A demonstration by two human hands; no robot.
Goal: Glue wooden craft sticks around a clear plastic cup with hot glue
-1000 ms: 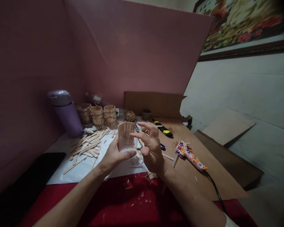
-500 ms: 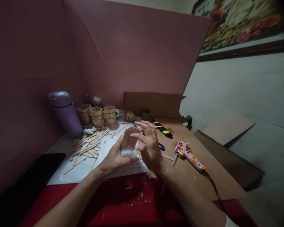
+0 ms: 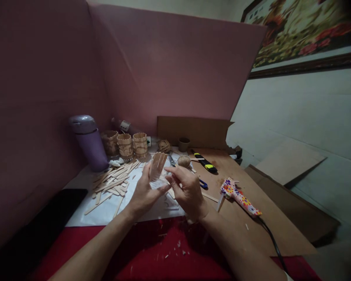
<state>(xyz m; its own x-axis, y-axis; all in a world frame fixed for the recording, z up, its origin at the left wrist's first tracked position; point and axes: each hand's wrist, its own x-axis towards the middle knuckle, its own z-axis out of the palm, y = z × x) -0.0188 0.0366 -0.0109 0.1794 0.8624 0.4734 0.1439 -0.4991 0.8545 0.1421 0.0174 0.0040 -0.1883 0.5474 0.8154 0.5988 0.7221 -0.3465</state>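
My left hand (image 3: 143, 193) is wrapped around a clear plastic cup (image 3: 156, 181) partly sided with upright wooden craft sticks (image 3: 158, 164). The cup is tilted, its stick ends pointing up and away from me. At the cup's right side is my right hand (image 3: 188, 191), index finger and thumb brought close together and the other fingers curled. Whether anything is pinched in those fingertips is too small to make out. Just beyond that hand lies a ball of twine (image 3: 184, 161). Blue scissor handles (image 3: 203, 184) lie right of it.
Loose craft sticks (image 3: 112, 183) are heaped on white paper at left, before several stick-covered cups (image 3: 140, 145) and a purple bottle (image 3: 90, 144). On the cardboard (image 3: 269, 234) at right lie a flowered glue gun (image 3: 240, 197) with a cord and a yellow-black utility knife (image 3: 206, 163).
My right hand has lowered and its spread fingers have curled in beside the cup. The left hand still holds the cup. The view has shifted slightly, and the twine ball behind the hand now shows.
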